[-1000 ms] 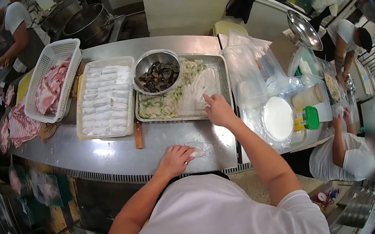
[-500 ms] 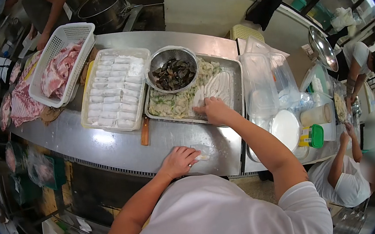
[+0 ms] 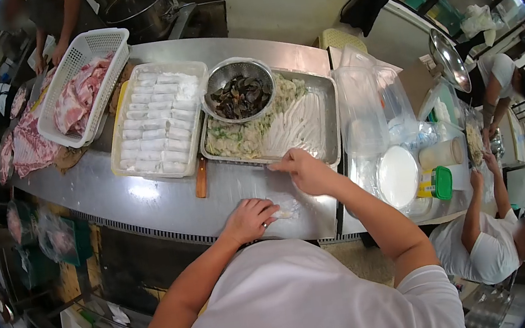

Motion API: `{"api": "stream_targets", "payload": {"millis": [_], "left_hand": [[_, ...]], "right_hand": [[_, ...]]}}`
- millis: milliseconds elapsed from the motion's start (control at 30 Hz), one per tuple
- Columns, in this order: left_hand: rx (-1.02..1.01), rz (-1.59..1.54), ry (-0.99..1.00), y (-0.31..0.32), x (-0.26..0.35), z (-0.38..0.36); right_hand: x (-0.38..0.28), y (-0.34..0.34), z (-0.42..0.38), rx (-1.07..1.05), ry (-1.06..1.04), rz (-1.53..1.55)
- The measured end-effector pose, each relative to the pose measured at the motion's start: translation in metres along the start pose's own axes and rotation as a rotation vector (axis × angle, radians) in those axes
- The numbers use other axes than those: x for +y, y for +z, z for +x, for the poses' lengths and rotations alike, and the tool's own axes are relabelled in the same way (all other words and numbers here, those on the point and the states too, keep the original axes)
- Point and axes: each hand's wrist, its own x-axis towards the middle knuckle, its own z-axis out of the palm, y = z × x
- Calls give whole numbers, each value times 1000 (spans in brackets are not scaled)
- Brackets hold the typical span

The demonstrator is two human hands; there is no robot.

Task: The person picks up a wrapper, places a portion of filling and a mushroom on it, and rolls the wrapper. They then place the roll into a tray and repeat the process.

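Observation:
My left hand [image 3: 251, 221] rests on the steel counter, its bent fingers on the edge of a thin pale wrapper [image 3: 288, 209]. Above and right of it, my right hand [image 3: 303, 171] hovers by the tray's front rim with fingertips pinched; what they hold, if anything, I cannot make out. The metal tray [image 3: 333, 116] contains a pale mixture flecked with green [image 3: 233, 140] and long white strips [image 3: 300, 123]. A steel colander [image 3: 208, 105] of dark, glossy pieces sits over the tray's back left. To the left, rows of white rolls [image 3: 153, 135] fill a plastic container [image 3: 119, 162].
A wooden handle [image 3: 201, 181] lies beside the tray. White perforated basket [image 3: 109, 38] and raw meat [image 3: 34, 146] occupy the left. On the right are clear containers [image 3: 361, 112], a white plate [image 3: 398, 177] and a green-lidded tub [image 3: 442, 182]. Other people work at both sides.
My right hand has drawn back from the white strips, over the tray's front rim, toward me. My left hand stays at the wrapper, which now shows more spread out.

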Motion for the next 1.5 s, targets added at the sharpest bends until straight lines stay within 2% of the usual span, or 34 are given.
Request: {"api": "stream_targets", "payload": {"millis": [67, 233, 333, 533, 567, 667, 700, 800, 933, 1100, 1233, 1500], "left_hand": [[8, -9, -1, 0, 1, 0], [35, 22, 11, 1, 2, 0], [50, 27, 16, 2, 2, -1], [61, 8, 17, 2, 3, -2], [65, 8, 21, 2, 2, -1], [69, 0, 19, 0, 3, 1], [70, -3, 16, -1, 3, 2], [69, 7, -18, -1, 4, 4], [98, 33, -70, 1, 6, 10], [104, -42, -23, 5, -5, 17], [120, 13, -34, 9, -12, 24], [155, 57, -46, 3, -18, 35]], "right_hand": [[-11, 17, -29, 54, -107, -244], [3, 67, -66, -115, -96, -756], [7, 84, -70, -53, -195, -854], [9, 66, -107, -117, -131, -962], [3, 65, -112, -34, -134, -918], [-8, 93, -115, 97, -65, -393], [-10, 108, -108, 219, -113, -236], [-26, 137, -91, 360, -35, -127], [-18, 151, -78, 469, -14, -243], [-5, 140, -69, 464, 15, -321], [-6, 137, -65, 465, 78, -229], [-3, 133, -57, 496, 96, -336]]}}
